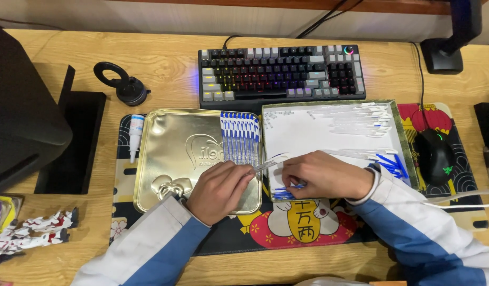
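Gold metal, a shallow lid, lies left of centre on the surface, and your left hand rests on its lower right corner. Its fingers pinch one end of a clear pen; your right hand, fingers curled closed, grips the other end at mid-frame. A row of blue-and-white pens lines the lid's right edge. To the right, a white tray holds clear barrels at its top and blue refills beside your right wrist. A keyboard sits above, a mouse at right.
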